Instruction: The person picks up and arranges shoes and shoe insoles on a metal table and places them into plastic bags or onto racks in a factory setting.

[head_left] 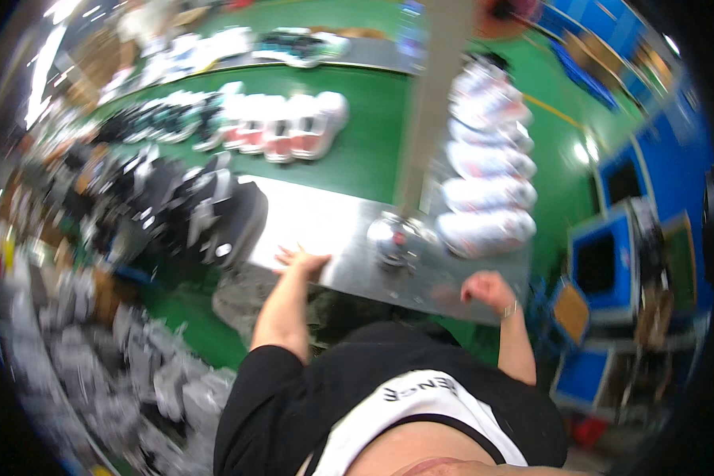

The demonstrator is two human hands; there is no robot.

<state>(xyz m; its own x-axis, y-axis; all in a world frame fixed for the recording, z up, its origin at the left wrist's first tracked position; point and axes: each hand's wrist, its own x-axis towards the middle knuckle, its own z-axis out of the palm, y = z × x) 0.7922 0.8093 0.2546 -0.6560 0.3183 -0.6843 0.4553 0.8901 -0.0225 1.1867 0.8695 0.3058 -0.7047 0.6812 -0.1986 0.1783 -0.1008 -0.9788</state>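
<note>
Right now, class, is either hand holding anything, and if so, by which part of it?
Nothing is visibly held. The left hand is spread open near the metal table; the right hand is curled, and blur leaves its grip unclear.

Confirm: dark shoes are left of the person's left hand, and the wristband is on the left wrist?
Wrong wrist: the head view shows the wristband on the right hand's side. The dark shoes are left of the left hand.
</note>
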